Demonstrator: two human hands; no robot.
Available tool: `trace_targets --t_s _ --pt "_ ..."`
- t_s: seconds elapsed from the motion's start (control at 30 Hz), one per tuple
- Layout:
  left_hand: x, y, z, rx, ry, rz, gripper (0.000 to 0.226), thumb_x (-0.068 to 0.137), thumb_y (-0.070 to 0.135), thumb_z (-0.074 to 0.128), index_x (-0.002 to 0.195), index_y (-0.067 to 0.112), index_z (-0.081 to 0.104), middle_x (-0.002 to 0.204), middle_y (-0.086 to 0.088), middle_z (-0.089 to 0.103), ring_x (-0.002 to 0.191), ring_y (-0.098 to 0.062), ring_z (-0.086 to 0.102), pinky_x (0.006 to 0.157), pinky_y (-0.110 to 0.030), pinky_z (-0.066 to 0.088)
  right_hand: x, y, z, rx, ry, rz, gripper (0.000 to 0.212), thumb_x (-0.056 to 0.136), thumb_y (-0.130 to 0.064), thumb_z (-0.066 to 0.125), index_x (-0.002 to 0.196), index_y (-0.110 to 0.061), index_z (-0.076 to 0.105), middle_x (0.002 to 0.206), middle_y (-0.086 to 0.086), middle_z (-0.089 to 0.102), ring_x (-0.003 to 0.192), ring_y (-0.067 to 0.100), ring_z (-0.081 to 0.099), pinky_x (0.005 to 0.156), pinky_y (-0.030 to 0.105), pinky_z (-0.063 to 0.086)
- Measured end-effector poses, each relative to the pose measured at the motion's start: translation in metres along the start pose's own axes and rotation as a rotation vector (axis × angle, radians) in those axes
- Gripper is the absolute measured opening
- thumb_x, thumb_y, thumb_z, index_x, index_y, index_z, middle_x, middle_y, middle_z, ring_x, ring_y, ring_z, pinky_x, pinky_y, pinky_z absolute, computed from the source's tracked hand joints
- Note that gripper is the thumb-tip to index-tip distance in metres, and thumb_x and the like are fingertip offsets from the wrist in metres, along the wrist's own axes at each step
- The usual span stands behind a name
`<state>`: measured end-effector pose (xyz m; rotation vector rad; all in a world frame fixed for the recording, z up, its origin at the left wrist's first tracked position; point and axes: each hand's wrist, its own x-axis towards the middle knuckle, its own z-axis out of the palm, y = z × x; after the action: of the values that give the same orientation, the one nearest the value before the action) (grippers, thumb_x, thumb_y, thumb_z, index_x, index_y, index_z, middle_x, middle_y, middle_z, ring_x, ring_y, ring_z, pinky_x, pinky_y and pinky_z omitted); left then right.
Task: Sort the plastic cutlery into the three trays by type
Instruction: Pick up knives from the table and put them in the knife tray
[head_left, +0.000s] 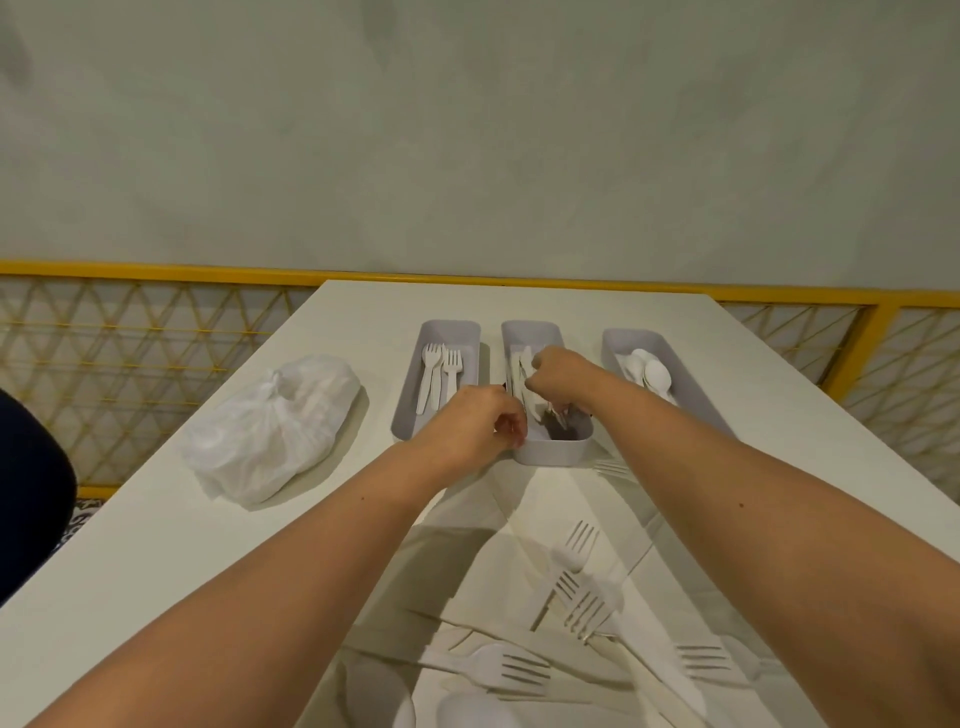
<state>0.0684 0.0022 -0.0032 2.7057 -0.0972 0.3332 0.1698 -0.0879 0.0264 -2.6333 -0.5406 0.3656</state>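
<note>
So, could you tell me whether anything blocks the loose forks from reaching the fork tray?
Nothing solid sits between the loose forks and the fork tray; only the left forearm crosses that path.

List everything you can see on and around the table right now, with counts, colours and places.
Trays: three, grey, side by side at table's far end.
Forks: three, white, left tray.
Knives: count unclear, white, middle tray.
Spoons: several, white, right tray.
Loose cutlery: many, white, mostly forks, near edge.
Plastic bag: one, white, tied, left of trays.
Table: one, white.
Railing: yellow, behind table.
Left hand: at middle tray's near corner.
Right hand: over middle tray.
</note>
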Motion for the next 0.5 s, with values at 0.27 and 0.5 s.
trace_targets --t_s 0.27,0.5 --pt "-0.036 -0.005 -0.026 -0.199 0.144 -0.095 0.005 0.085 0.013 0.063 0.081 0.015 0.062 0.079 0.002 0.060 0.070 -0.009 0.052 0.059 -0.008 0.038 -0.051 -0.007 -0.025 -0.062 0.011 -0.242 0.028 0.093 -0.014 0.049 0.112 0.000 0.063 0.114 0.022 0.065 0.077 0.020 0.057 0.072 0.035 0.051" --pt "-0.080 -0.033 -0.030 -0.064 0.164 -0.344 0.013 0.086 0.013 0.061 0.073 0.012 0.061 0.056 0.005 0.047 0.054 -0.011 0.043 0.049 -0.012 0.032 -0.090 -0.010 0.010 -0.127 -0.202 -0.400 0.015 0.089 -0.017 0.060 0.101 -0.013 0.068 0.069 -0.004 0.056 0.056 0.011 0.054 0.060 0.022 0.045"
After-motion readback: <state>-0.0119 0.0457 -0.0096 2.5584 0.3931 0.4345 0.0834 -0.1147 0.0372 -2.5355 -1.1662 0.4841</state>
